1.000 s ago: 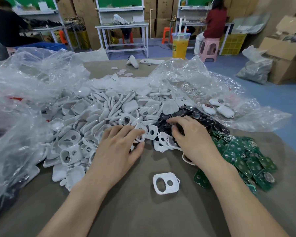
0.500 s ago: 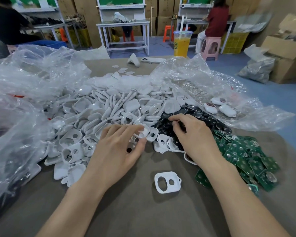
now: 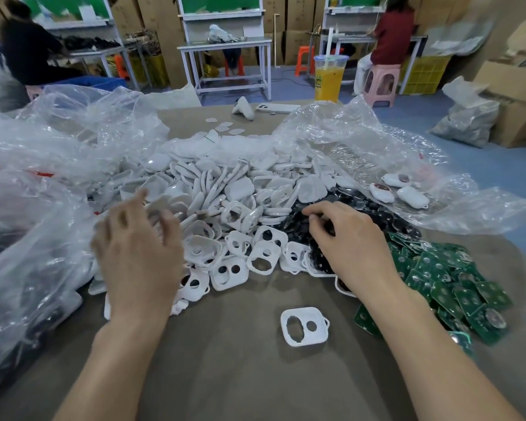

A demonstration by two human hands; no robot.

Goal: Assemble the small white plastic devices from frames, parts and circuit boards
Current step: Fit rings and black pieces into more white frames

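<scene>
— Brown cloth covers the table (image 3: 234,369); what sits at nine o'clock?

— Crumpled clear plastic bags (image 3: 28,226), heaped along the left edge and crowding the pile beside them.

— And the left hand (image 3: 137,253)?

— Blurred, at about ten o'clock from the table's middle, above the near-left part of the pile of white plastic parts (image 3: 219,189). Fingers spread and loose, palm down, nothing visibly held.

— Straight ahead?

— White shells and frames spill from eleven to one o'clock. Frames with two holes lie at the near edge. One single white frame (image 3: 305,326) lies alone on the cloth at six o'clock of the pile, between the two forearms, apart from everything.

— The right hand (image 3: 349,241)?

— At one o'clock from that frame, fingers curled down into the dark parts (image 3: 298,223). Whether they pinch anything I cannot tell; the fingertips are hidden.

— Further right?

— Green circuit boards (image 3: 456,287) heaped at three o'clock, just beside the right wrist. Above them, at two o'clock, another plastic sheet (image 3: 377,147) carries three finished white devices (image 3: 398,189).

— Behind?

— A cup of orange drink (image 3: 329,77) at twelve o'clock on the far edge, workbenches and cardboard boxes beyond.
</scene>
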